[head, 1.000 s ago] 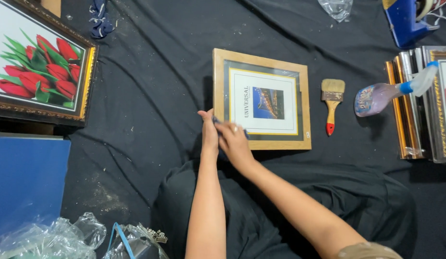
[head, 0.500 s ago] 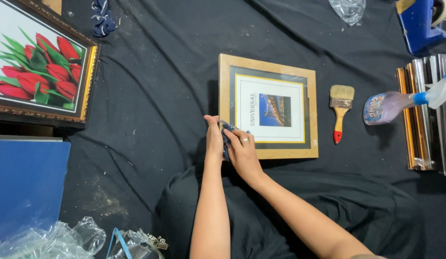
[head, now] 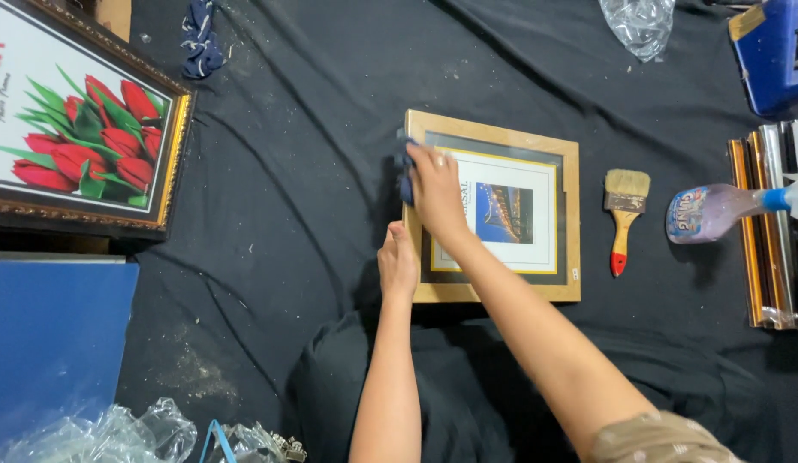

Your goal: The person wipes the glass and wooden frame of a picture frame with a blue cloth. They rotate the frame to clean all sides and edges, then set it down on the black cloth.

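Right hand [head: 435,190] closed on dark blue cloth [head: 405,176], pressing it flat to the upper-left corner of wooden picture frame [head: 493,206]. Left hand [head: 398,267], just below, clamps the frame edge, apparently steadying it. Paintbrush [head: 624,214] lies right of both.

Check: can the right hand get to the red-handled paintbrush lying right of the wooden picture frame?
Probably yes. The right hand presses a dark blue cloth on the wooden picture frame; the red-handled paintbrush lies just beyond the frame's right edge, with nothing between.
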